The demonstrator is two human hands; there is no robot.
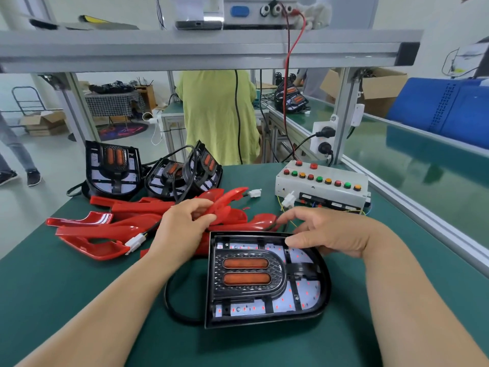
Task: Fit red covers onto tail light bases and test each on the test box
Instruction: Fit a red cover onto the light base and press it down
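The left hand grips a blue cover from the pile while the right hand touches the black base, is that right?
Not blue: the head view shows the cover is red. The left hand grips it at the pile while the right hand touches the black base.

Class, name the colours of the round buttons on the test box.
Red, green and orange buttons top the test box; the head view shows them.
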